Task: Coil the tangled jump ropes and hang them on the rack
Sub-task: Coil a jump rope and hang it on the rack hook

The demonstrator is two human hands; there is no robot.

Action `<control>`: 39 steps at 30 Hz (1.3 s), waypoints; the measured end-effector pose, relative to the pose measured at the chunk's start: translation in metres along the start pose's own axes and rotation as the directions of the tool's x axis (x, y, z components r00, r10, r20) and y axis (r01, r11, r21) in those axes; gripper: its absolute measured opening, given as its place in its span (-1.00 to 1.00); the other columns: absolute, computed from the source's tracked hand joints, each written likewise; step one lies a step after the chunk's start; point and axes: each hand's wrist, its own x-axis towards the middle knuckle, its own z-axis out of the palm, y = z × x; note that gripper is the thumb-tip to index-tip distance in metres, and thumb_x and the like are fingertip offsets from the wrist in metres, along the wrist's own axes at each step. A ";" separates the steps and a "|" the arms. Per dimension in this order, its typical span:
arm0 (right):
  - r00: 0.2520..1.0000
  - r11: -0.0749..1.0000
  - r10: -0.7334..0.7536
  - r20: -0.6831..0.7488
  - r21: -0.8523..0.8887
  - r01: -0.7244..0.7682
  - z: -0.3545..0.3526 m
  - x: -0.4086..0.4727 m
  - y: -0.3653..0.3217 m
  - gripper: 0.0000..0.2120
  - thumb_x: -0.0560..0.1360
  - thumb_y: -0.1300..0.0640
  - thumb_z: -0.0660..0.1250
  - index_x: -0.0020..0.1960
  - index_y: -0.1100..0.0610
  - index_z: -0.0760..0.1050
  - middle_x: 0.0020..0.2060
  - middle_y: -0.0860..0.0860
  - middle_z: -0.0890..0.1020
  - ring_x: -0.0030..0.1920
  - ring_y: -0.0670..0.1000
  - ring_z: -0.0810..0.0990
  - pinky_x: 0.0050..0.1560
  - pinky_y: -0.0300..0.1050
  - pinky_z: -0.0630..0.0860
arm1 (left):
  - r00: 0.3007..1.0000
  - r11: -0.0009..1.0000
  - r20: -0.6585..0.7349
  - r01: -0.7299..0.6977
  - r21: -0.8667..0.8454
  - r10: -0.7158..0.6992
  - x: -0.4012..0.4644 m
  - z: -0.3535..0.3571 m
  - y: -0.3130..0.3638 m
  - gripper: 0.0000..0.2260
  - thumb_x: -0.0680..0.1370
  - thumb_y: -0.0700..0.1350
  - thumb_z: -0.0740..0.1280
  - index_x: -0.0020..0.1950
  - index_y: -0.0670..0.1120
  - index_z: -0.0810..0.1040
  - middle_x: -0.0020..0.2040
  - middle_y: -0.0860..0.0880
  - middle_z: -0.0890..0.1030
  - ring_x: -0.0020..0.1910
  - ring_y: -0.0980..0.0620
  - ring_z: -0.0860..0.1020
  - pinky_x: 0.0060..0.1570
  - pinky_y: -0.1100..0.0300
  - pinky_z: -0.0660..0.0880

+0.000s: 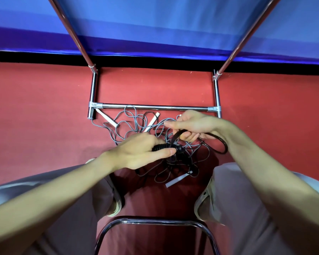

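Note:
A tangle of thin grey and black jump ropes (129, 124) with white handles (152, 122) lies on the red floor in front of the chrome rack (151, 107). My left hand (142, 150) grips a black bundle (162, 147), a handle with black rope wound round it. My right hand (193, 126) pinches the loose black rope (219, 142), which loops out to the right and down. Another white handle (175, 181) lies on the floor between my knees.
The rack's two chrome uprights (74, 34) rise toward me on both sides in front of a blue wall. A chrome chair frame (155, 220) curves below between my legs. Red carpet (44, 107) stretches left and right of the rack.

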 end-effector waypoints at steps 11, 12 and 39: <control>0.898 0.818 -0.430 0.090 0.459 0.346 -0.015 -0.001 -0.014 -0.68 0.53 0.10 0.21 0.17 0.27 0.27 -0.42 -0.09 0.31 -0.49 -0.20 0.23 -0.50 -0.41 0.23 | 0.995 0.156 0.079 0.087 -0.984 -0.061 0.011 -0.043 0.021 -0.44 0.48 0.25 0.06 -0.36 -0.23 0.39 -0.58 -0.12 0.32 -0.67 0.01 0.25 -0.58 0.22 0.31; 0.903 0.848 -0.424 0.064 0.378 0.371 -0.015 -0.002 -0.016 -0.76 0.55 0.12 0.20 0.12 0.27 0.31 -0.42 -0.08 0.30 -0.49 -0.18 0.24 -0.48 -0.40 0.25 | 0.995 0.114 0.072 0.079 -0.990 -0.064 0.010 -0.044 0.022 -0.44 0.48 0.26 0.06 -0.37 -0.23 0.40 -0.57 -0.12 0.32 -0.66 0.01 0.25 -0.58 0.22 0.32; 0.832 0.585 -0.486 -0.267 -0.807 0.083 0.026 -0.006 -0.027 -0.78 0.68 0.07 0.06 0.02 0.18 0.38 -0.41 -0.07 0.33 -0.39 0.08 0.34 -0.27 -0.02 0.23 | 0.867 0.187 0.037 0.149 -0.971 -0.497 0.037 -0.053 0.006 -0.45 0.56 0.28 -0.04 -0.36 -0.13 0.32 -0.57 -0.05 0.30 -0.66 0.02 0.22 -0.54 0.27 0.19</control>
